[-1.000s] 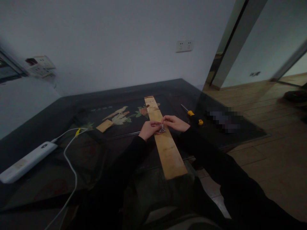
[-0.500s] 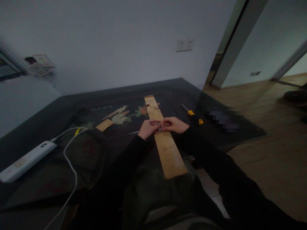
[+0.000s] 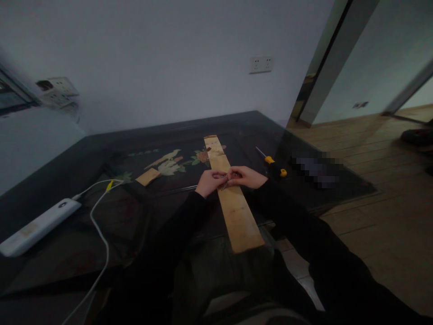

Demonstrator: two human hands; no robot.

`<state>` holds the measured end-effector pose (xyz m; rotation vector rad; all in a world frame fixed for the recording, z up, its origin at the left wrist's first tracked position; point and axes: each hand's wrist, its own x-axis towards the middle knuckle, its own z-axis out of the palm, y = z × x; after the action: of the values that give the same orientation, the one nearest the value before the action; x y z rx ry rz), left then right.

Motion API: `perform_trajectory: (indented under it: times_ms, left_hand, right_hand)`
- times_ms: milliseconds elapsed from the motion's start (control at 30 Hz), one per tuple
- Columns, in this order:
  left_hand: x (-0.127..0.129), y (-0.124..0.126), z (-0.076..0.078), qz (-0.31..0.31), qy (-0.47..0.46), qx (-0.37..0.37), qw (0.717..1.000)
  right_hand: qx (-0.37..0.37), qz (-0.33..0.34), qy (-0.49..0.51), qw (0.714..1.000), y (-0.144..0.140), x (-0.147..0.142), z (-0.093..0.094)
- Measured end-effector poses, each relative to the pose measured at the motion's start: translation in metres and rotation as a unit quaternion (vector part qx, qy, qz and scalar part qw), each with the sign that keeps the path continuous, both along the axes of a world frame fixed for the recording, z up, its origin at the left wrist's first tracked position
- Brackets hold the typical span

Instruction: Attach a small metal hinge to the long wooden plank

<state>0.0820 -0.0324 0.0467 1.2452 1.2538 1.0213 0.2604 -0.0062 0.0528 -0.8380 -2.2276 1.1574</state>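
Note:
A long, narrow wooden plank [image 3: 241, 216] lies across the dark table, its near end jutting past the edge toward my lap. Above its middle, my left hand [image 3: 209, 182] and my right hand [image 3: 248, 176] meet fingertip to fingertip. Both are closed in a pinch around a small shiny metal piece [image 3: 224, 184]; fingers cover most of it, so its exact kind cannot be made out. To the right of my right hand rests a yellow-and-black screwdriver [image 3: 269, 160], shaft pointing away from me.
A short wood offcut [image 3: 148, 177] lies left on the dark table [image 3: 182, 128]. Farther left is a white power bank [image 3: 40, 227] with a white cable [image 3: 101, 230] hanging over the near edge. A blurred-out dark item [image 3: 314, 170] sits at right. A wall stands behind.
My fingers have shifted slightly around the metal piece, which shows a little less between them. Plank, screwdriver and offcut stay where they were.

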Motion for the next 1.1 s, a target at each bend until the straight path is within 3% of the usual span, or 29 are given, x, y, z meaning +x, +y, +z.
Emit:
perform_trajectory:
  times_ms: [133,367,533,633,733,833,967,1100]
  left_hand:
    - [0.0,-0.001,0.001,0.002,-0.007,0.003,1.0]
    - [0.001,-0.002,0.005,0.001,-0.018,-0.007,1.0]
    - [0.002,0.0,-0.001,-0.007,0.013,0.003,1.0]
    - [0.001,0.002,-0.006,-0.01,0.037,0.024,0.999]
    - [-0.001,0.004,-0.011,-0.004,0.067,0.05,0.996]
    - [-0.003,0.006,-0.014,-0.004,0.09,0.064,0.994]
    - [-0.005,0.006,-0.013,-0.009,0.107,0.075,0.991]
    - [-0.004,0.004,-0.012,-0.009,0.104,0.065,0.992]
  right_hand:
    - [-0.028,0.004,0.027,0.999,0.0,-0.002,-0.003]
    - [0.017,0.003,0.002,1.0,-0.005,-0.004,0.002]
    - [0.024,-0.026,0.058,0.998,-0.007,-0.006,0.007]
    - [-0.061,-0.064,0.142,0.986,-0.003,-0.005,0.003]
    - [-0.217,-0.074,0.194,0.954,0.003,-0.003,-0.006]
    - [-0.302,-0.072,0.216,0.926,0.008,-0.002,-0.013]
    - [-0.337,-0.078,0.218,0.913,0.007,-0.003,-0.012]
    - [-0.285,-0.081,0.163,0.941,0.0,-0.005,-0.004]
